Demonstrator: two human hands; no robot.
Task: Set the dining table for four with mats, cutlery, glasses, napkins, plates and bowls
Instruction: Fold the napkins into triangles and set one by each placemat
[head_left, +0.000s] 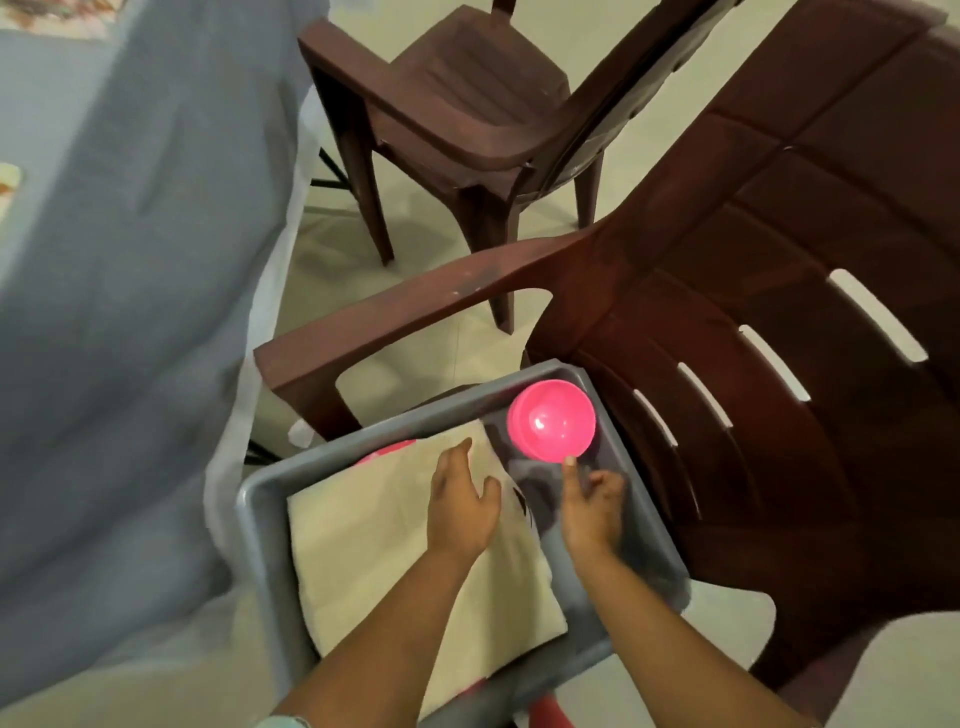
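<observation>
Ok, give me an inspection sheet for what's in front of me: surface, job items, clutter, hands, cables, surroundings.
Surface: grey tray, beside a table under a grey cloth.
Job's things: pink bowl in the tray's far corner; beige folded cloth filling most of it.
Clutter: nothing seen.
Hands: left hand open over the cloth; right hand fingertip at the bowl's rim.
Cables: nothing seen.
Surroundings: two brown plastic chairs, near and far; pale floor.

The one camera sits on my head, tilted steeply down and forward, close over the grey bin (260, 519), my forearms entering from the bottom edge, chairs (779, 312) beyond.
</observation>
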